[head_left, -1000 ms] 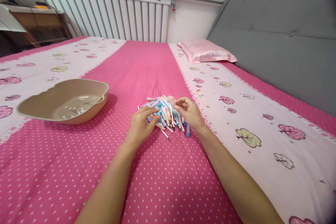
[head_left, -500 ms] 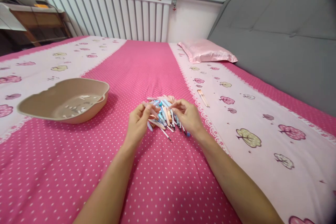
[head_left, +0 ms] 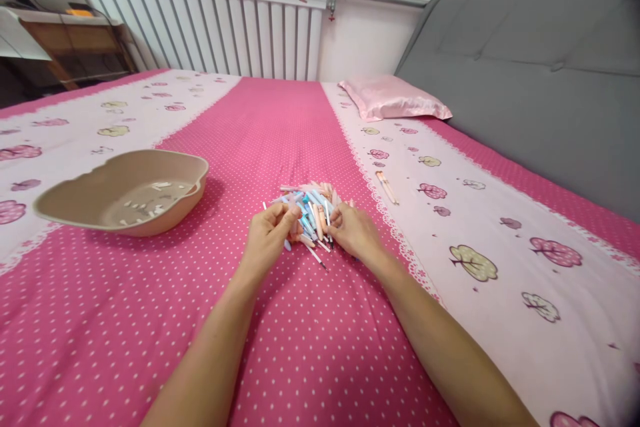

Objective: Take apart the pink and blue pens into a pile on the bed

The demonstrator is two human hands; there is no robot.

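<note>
Our left hand [head_left: 270,232] has its grip closed: the fingers curl in over the thumb around a few of the pens [head_left: 311,205], and a pale blue end pokes out below the knuckles. Our right hand [head_left: 354,230] has its grip closed too, with the fingertips pinched on pens at the near edge of the pile. The pens lie in a loose heap on the bed [head_left: 310,347], on the pink dotted strip, between and just beyond our two hands.

Half a second ago our hands were lifted a little above the heap, the fingers looser, and a pink pen stood out of the left one. Now both have come down onto the near side of the pile and drawn closer to each other. A second ago the left hand lay flatter across the pens.

The beige basin [head_left: 75,203] with small white bits in it sits where it was, well to the left. Two loose pens [head_left: 386,187] lie apart on the pale strip to the right, unmoved, and the pink pillow [head_left: 395,99] rests by the grey headboard [head_left: 525,67].
</note>
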